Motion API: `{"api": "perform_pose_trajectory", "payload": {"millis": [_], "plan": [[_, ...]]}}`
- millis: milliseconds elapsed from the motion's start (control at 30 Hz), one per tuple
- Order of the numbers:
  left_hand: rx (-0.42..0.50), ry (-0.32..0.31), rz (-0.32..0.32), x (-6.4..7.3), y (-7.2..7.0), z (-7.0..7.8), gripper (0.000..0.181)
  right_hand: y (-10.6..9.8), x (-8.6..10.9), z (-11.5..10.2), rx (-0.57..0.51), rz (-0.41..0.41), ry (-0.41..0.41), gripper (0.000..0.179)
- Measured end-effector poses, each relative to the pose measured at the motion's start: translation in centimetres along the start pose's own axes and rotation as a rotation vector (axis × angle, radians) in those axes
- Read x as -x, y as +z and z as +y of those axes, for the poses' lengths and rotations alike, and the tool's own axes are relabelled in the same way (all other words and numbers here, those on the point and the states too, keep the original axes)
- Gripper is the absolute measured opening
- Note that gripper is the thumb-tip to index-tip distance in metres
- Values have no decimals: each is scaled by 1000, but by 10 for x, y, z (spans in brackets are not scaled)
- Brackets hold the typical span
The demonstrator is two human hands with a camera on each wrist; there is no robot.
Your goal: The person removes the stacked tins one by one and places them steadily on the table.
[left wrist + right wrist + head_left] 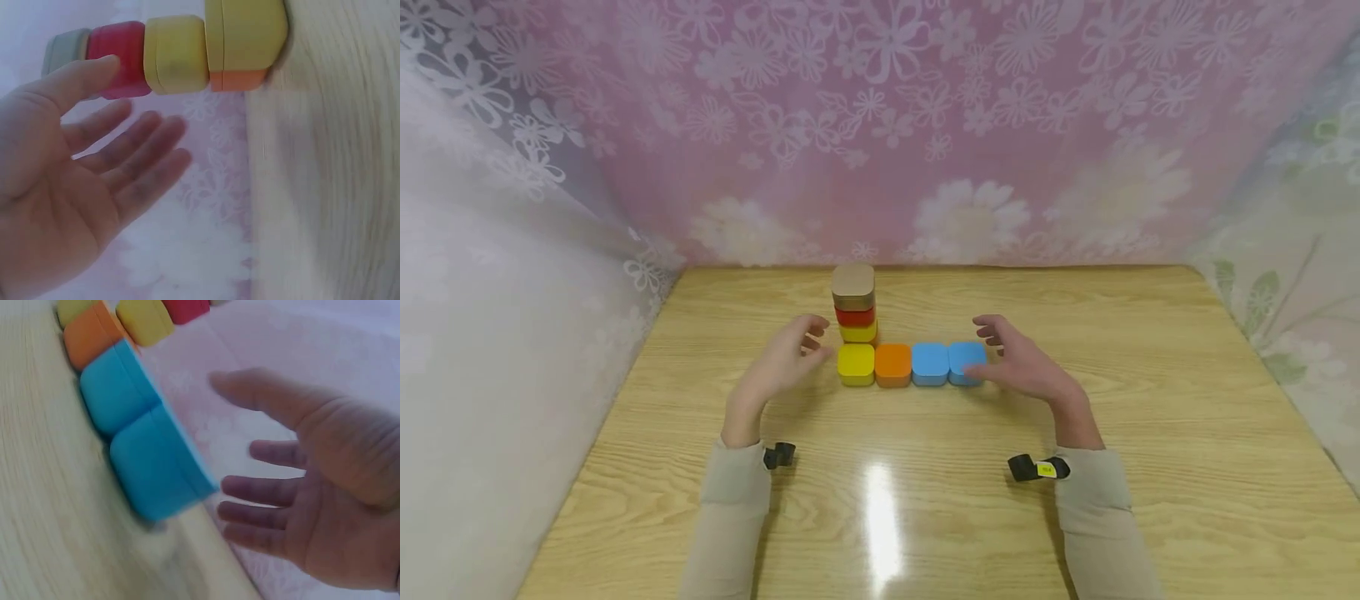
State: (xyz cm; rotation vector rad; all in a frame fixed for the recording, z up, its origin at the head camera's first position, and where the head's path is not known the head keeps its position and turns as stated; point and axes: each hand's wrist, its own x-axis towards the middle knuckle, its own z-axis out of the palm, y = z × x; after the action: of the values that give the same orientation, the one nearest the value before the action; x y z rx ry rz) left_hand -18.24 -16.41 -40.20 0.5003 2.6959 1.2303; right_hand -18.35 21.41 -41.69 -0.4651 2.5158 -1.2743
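Observation:
A row of rounded square blocks lies on the table: a yellow block [857,364], an orange block [892,365] and two blue blocks, the inner one [930,364] touching the outer one [967,360]. Behind the yellow end rises a stack with a tan block [853,285] on top, then a red block [855,317], a yellow block [858,332] and some orange at its base [237,80]. My left hand [784,358] hovers left of the stack, fingers loosely bent, holding nothing. My right hand [1026,365] hovers by the outer blue block, thumb above it, fingers relaxed and apart from it.
The wooden table [925,517] carries a bright light reflection near its front. A pink flowered cloth [880,125] hangs behind it, with pale cloth along both sides. Black wrist bands with cameras [1022,467] sit on both sleeves.

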Motion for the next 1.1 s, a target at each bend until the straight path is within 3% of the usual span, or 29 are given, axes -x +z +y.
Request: {"api": "perform_pose_trajectory", "payload": {"millis": [167,400,667,933,1100], "plan": [[63,60,77,-9,-7,1,67,8,-16,-25,-38,85,-101,72],[222,127,128,-35,-6,2,85,34,-52,-65,-13,110,-281,68],[353,155,83,-58,1,-6,78,50,-84,-97,54,182,-413,64],[377,232,98,-61,5,-6,60,58,-96,-115,144,159,-449,45],[404,227,89,-56,11,-9,58,65,-95,-113,163,174,-439,39]]}}
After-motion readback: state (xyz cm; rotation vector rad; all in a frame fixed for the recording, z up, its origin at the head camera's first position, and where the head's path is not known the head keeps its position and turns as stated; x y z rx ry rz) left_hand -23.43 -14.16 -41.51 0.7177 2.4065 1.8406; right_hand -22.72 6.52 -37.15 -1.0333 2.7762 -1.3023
